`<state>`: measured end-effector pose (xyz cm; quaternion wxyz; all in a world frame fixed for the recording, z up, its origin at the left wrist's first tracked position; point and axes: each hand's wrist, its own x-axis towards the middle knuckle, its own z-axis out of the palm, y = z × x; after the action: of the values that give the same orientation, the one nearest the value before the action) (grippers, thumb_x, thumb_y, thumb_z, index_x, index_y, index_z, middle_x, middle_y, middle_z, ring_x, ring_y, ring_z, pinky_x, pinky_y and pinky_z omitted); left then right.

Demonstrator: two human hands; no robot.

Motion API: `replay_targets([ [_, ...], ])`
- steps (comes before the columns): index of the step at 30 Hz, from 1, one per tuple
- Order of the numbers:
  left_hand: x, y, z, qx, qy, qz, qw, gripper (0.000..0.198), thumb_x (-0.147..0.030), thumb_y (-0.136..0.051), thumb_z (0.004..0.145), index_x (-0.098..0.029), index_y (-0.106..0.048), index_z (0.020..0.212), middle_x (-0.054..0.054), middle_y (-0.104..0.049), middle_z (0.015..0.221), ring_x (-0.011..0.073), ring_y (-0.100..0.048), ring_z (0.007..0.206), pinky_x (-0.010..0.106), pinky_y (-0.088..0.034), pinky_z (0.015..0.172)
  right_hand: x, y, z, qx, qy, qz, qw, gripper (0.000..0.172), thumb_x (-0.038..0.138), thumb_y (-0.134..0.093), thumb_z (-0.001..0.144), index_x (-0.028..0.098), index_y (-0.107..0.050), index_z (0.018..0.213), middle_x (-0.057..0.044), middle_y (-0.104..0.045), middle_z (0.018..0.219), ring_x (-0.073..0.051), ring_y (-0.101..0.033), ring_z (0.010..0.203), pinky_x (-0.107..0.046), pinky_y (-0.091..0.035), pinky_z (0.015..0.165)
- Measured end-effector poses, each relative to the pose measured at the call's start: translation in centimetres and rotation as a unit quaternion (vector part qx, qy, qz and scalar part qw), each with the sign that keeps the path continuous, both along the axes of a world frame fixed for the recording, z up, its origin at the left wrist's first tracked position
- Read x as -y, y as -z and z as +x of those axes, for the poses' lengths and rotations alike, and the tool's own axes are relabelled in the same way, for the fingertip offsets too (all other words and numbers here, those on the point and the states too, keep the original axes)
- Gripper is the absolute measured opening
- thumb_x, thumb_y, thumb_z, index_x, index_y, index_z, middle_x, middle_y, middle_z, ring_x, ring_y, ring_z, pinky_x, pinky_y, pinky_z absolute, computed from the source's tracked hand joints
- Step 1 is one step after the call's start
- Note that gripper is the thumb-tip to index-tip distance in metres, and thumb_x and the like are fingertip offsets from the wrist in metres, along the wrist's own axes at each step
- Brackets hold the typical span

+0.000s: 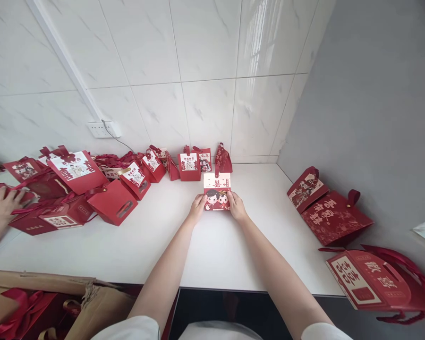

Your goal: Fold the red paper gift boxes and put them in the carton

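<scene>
Between my two hands is a small red and white gift box [217, 192] with two cartoon figures on its front and a ribbon loop on top. My left hand [198, 206] grips its left side and my right hand [235, 205] its right side, thumbs on the front. My other fingers are mostly hidden behind it. Behind the held box, near the wall, stand a red box with a white label [190, 166] and a dark red patterned box [223, 158].
Many red gift boxes [78, 172] crowd the left of the white table [156, 255]. Another person's hand [7, 203] reaches in among them. More boxes [336, 217] stand at the right wall. An open cardboard carton [99, 302] with red boxes is at lower left.
</scene>
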<state>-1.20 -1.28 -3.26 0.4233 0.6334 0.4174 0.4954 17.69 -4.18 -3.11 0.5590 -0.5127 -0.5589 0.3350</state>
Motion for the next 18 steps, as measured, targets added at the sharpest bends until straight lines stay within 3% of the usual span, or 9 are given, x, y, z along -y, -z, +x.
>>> replay_targets([
  [5, 0.1, -0.4, -0.1, -0.025, 0.0, -0.026, 0.999, 0.048, -0.058, -0.049, 0.086, -0.019, -0.068, 0.104, 0.009, -0.064, 0.114, 0.0237, -0.057, 0.111, 0.033, -0.041, 0.099, -0.2, 0.1, 0.6, 0.009, 0.0, -0.013, 1.0, 0.054, 0.064, -0.031, 0.091, 0.019, -0.062, 0.093, -0.008, -0.065, 0.101, -0.024, -0.058, 0.095, -0.033, -0.044, 0.085],
  [11, -0.2, -0.9, -0.1, -0.057, -0.008, -0.03, 0.998, 0.051, -0.06, -0.045, 0.086, -0.017, -0.067, 0.101, 0.008, -0.067, 0.108, 0.0234, -0.059, 0.105, 0.032, -0.043, 0.094, 0.4, -0.2, 1.2, -0.001, -0.039, -0.045, 0.998, 0.045, 0.062, -0.043, 0.088, 0.021, -0.057, 0.099, -0.005, -0.065, 0.101, -0.021, -0.059, 0.091, -0.032, -0.045, 0.08],
  [15, -0.7, -1.0, -0.2, -0.056, 0.004, -0.051, 0.997, 0.052, -0.062, -0.044, 0.086, -0.017, -0.067, 0.101, 0.008, -0.068, 0.106, 0.0237, -0.06, 0.103, 0.033, -0.043, 0.092, 0.1, -0.3, 1.1, 0.027, -0.04, -0.023, 0.999, 0.045, 0.06, -0.04, 0.091, 0.023, -0.059, 0.109, -0.005, -0.062, 0.112, -0.023, -0.056, 0.103, -0.034, -0.041, 0.092],
  [18, -0.9, -1.1, -0.3, -0.054, 0.019, -0.059, 0.997, 0.052, -0.061, -0.044, 0.086, -0.017, -0.067, 0.102, 0.008, -0.068, 0.106, 0.0237, -0.06, 0.102, 0.033, -0.043, 0.091, -0.4, -0.3, 1.0, 0.028, -0.034, -0.018, 0.999, 0.048, 0.06, -0.036, 0.092, 0.021, -0.063, 0.101, -0.006, -0.062, 0.107, -0.023, -0.056, 0.1, -0.035, -0.041, 0.093],
])
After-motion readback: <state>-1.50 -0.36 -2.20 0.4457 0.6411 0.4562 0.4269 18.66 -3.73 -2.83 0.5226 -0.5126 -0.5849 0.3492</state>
